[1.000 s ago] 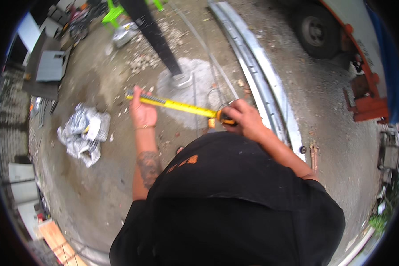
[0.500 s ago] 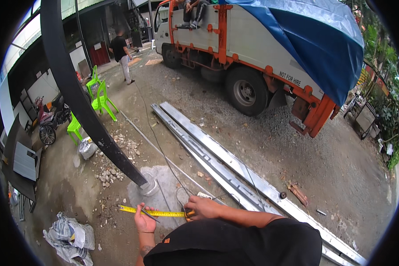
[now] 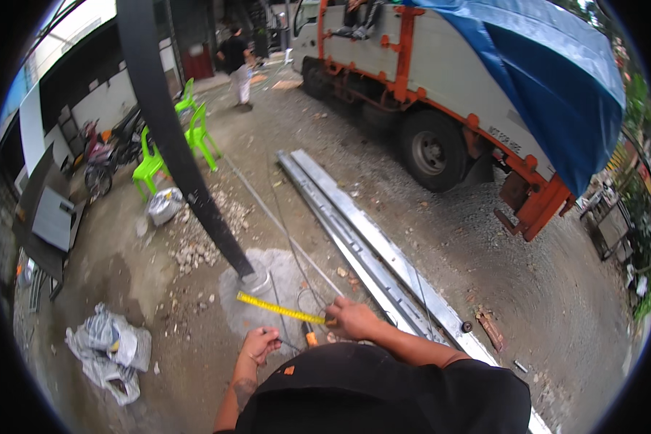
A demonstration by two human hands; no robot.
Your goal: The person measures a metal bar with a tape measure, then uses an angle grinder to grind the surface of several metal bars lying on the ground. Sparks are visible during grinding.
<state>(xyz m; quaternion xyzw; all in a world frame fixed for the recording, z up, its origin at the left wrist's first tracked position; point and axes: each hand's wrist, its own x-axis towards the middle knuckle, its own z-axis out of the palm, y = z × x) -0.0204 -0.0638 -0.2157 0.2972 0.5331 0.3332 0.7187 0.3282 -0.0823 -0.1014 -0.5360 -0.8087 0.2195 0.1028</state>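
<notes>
Your right hand [image 3: 351, 319] is closed around the case of a tape measure [image 3: 283, 310], its yellow blade run out to the left in front of you at the near centre of a gravel-and-dirt yard. The blade's free end stops just short of the foot of a black post [image 3: 188, 170], above a pale concrete patch [image 3: 240, 315]; whether it touches anything there, you cannot tell from this angle. Your left hand [image 3: 260, 345] sits nearer and lower, apart from the blade, its fingers curled in a pinch on a slim dark stick [image 3: 288, 344].

The post leans across the left of the scene, its base set in a round whitish collar [image 3: 259, 281]. Beyond it lie broken stones [image 3: 195, 249] and a stuffed white sack [image 3: 165, 205], with green plastic chairs [image 3: 199, 135] and a motorcycle [image 3: 100, 163] farther back. Crumpled woven sacks [image 3: 123, 347] lie at near left.

To your right, long galvanized steel channels [image 3: 380, 242] stretch side by side from near to far. Past them stands a white-and-orange truck [image 3: 456, 87], a blue tarpaulin [image 3: 557, 87] draped over its rear. At far left of the truck, a person in a black shirt [image 3: 233, 54] stands in the yard.
</notes>
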